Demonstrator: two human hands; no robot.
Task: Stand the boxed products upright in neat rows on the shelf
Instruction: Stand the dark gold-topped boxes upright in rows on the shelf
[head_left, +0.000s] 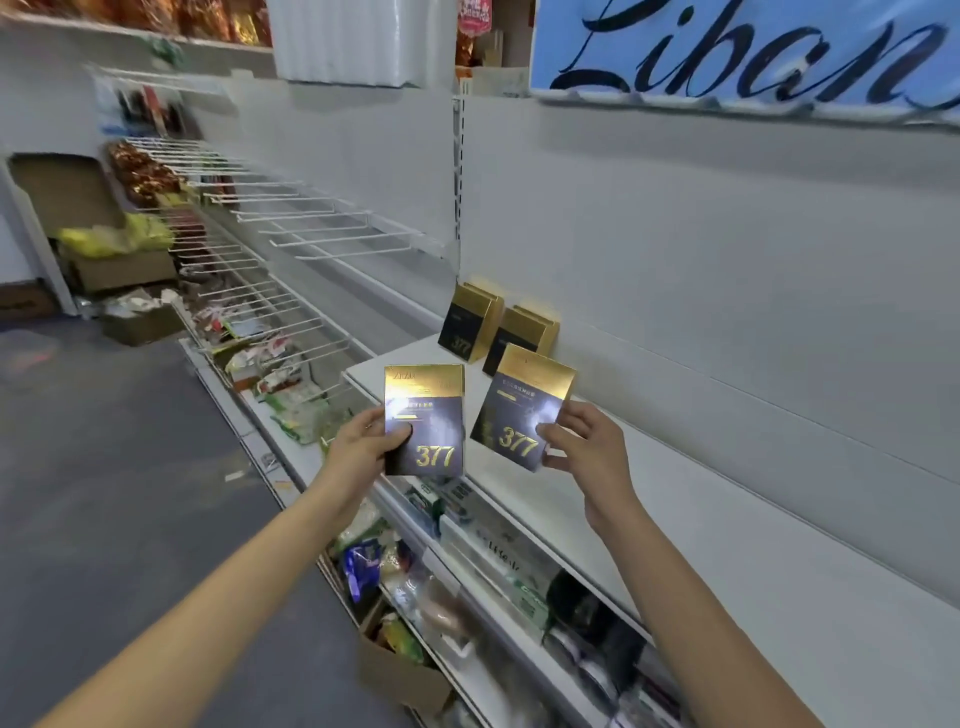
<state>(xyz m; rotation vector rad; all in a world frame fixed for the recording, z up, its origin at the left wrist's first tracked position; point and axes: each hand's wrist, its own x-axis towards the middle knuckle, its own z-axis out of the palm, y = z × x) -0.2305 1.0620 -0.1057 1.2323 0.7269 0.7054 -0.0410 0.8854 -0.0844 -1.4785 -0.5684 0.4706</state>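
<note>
I hold two flat gold-and-dark-blue boxes marked "377". My left hand (367, 443) grips one box (431, 410) by its lower left corner, upright, above the front edge of the white shelf (519, 488). My right hand (582, 441) pinches the other box (519, 405) by its lower right corner, tilted slightly right, over the shelf. Two more boxes of the same kind stand upright at the back of the shelf: the left one (467, 322) and the right one (524, 332), side by side near the back panel.
White wire hooks (291, 218) stick out of the wall unit to the left. Lower shelves (498, 571) below hold packaged goods. An open cardboard carton (400, 670) sits on the grey floor. A blue sign (748, 52) hangs above.
</note>
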